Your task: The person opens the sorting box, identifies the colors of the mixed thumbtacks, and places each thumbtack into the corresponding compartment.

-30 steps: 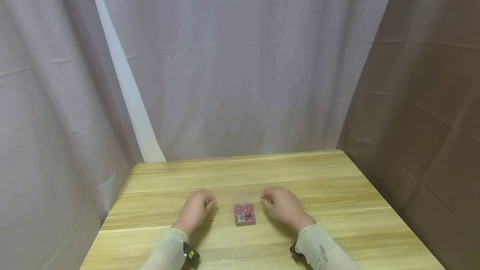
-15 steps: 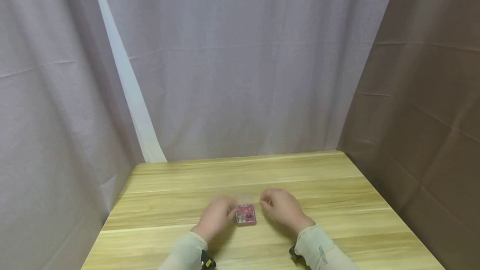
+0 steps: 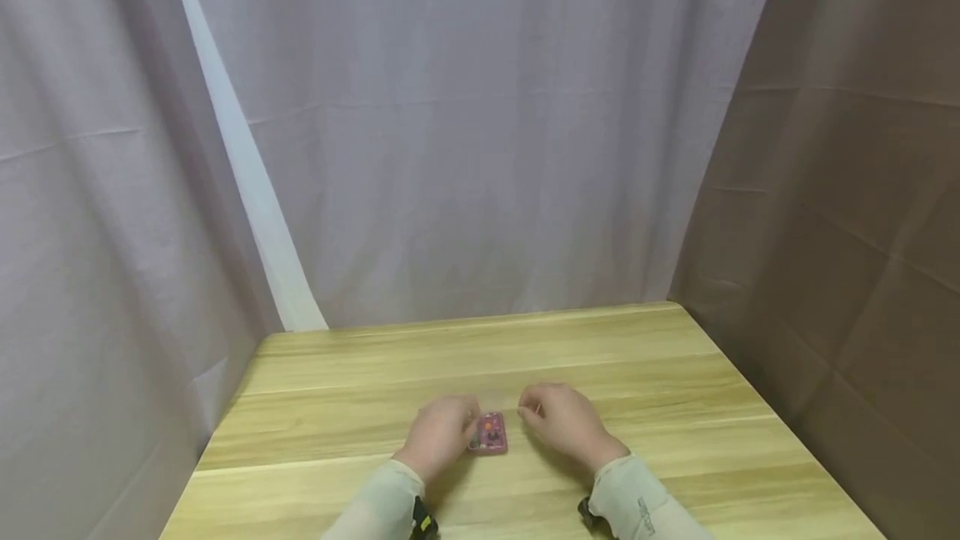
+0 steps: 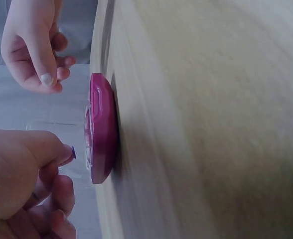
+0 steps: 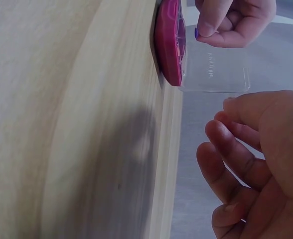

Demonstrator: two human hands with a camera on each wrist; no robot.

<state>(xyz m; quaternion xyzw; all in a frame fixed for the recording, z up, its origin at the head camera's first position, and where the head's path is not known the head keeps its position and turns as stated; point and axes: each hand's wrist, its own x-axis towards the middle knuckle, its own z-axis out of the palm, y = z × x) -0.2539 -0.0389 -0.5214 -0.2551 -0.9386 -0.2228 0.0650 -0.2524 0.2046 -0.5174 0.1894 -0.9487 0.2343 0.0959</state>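
Observation:
A small pink case (image 3: 491, 433) lies on the table with its clear lid (image 5: 216, 67) raised. Small orange, green and dark pieces show in its compartments in the head view. My left hand (image 3: 441, 432) is at the case's left side and covers part of it. Between its thumb and forefinger it pinches a tiny purple piece (image 4: 73, 152), whose kind is too small to tell. To the right of the case, my right hand (image 3: 564, 423) hovers with loosely curled fingers. Its thumb and forefinger tips are close together, and I see no object between them.
The wood-grain table (image 3: 337, 365) spreads around the case. Grey curtains (image 3: 480, 148) hang behind it and on the left, with a pale gap in them. A brownish curtain (image 3: 825, 232) closes the right side.
My left hand has moved right, from beside the case to its left edge, now partly covering it. The right hand has stayed nearly still. The head view has shifted slightly.

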